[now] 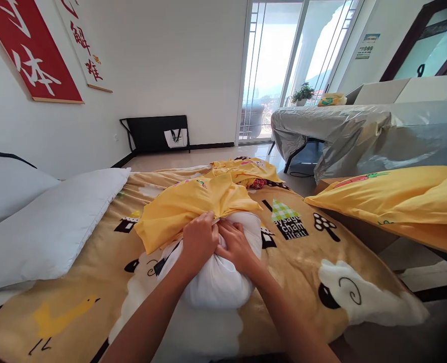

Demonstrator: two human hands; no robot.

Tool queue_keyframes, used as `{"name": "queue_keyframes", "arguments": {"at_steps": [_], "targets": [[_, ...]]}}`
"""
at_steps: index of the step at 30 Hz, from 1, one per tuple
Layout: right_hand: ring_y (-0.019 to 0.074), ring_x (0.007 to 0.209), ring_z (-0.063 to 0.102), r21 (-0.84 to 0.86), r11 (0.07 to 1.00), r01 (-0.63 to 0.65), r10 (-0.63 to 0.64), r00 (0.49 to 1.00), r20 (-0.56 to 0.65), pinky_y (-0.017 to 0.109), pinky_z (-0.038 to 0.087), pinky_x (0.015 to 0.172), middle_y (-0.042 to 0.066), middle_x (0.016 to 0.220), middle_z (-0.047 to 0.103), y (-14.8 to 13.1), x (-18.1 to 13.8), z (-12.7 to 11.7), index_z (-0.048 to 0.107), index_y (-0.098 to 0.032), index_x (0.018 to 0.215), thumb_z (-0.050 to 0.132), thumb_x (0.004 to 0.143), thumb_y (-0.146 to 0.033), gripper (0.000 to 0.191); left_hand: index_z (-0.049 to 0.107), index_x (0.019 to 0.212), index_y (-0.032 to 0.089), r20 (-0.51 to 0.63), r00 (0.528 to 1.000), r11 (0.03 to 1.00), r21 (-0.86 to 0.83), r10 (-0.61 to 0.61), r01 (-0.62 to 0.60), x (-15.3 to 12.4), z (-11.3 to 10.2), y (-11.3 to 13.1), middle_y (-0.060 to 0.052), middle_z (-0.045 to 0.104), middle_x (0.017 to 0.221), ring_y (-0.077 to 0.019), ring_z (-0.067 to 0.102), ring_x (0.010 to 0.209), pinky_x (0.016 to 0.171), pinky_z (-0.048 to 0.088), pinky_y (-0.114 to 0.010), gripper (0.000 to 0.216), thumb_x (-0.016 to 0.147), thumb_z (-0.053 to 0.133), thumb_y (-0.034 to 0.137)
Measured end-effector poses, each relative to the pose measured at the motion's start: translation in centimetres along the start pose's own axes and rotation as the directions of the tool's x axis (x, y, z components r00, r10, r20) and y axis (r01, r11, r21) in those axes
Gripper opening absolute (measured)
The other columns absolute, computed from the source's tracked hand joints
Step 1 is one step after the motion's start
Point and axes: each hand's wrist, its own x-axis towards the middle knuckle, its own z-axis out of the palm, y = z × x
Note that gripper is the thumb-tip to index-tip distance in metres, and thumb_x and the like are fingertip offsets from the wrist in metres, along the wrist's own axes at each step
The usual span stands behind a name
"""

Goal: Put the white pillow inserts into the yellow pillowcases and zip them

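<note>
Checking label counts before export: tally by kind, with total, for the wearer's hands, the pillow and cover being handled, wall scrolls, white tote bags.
Left hand and right hand: 2
White pillow: 1
Yellow cover: 1
Red scroll and white scroll: 2
White tote bag: 1
Total: 7

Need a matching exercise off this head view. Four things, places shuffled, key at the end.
Things
1. Yellow cloth
2. White bundle
3. Red scroll
4. Potted plant

Places
A. Near the glass door
B. Bulging between the forearms, on the camera's side of the hands
C. Hanging on the wall at the left of the picture
D. At the fingers of the left hand and right hand, spreading away beyond them

Pairs: 1-D, 2-B, 3-C, 4-A
</note>
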Motion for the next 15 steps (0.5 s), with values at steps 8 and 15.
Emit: {"name": "queue_keyframes", "arguments": {"at_steps": [8,15], "targets": [[0.0375,0.134,0.034,-0.061,0.980,-0.187,0.136,0.867,-0.479,0.056,0.033,0.100,0.022,0.145,0.036,-4.1,-11.7,2.6,0.028,-0.016,0.145,0.052,0.084,-0.053,0.075,0.062,0.088,0.020,-0.017,1.000,0.999,-0.049,-0.022,0.021,-0.4,2.3,-0.3,-0.006,0.070,0.090,-0.0198,0.065,0.084,0.072,0.041,-0.027,0.015,0.088,0.047,0.024],[0.0381,0.114,0.050,-0.113,0.961,-0.253,0.134,0.782,-0.609,0.057,0.038,0.093,0.027,0.127,0.051,-4.4,-7.1,6.5,0.022,-0.008,0.143,0.059,0.079,-0.052,0.086,0.061,0.086,0.019,-0.034,0.999,0.994,-0.108,-0.030,0.026,0.3,-0.4,0.1,-0.005,0.069,0.082,-0.0188,0.064,0.078,0.066,0.037,-0.026,0.016,0.089,0.047,0.024]]}}
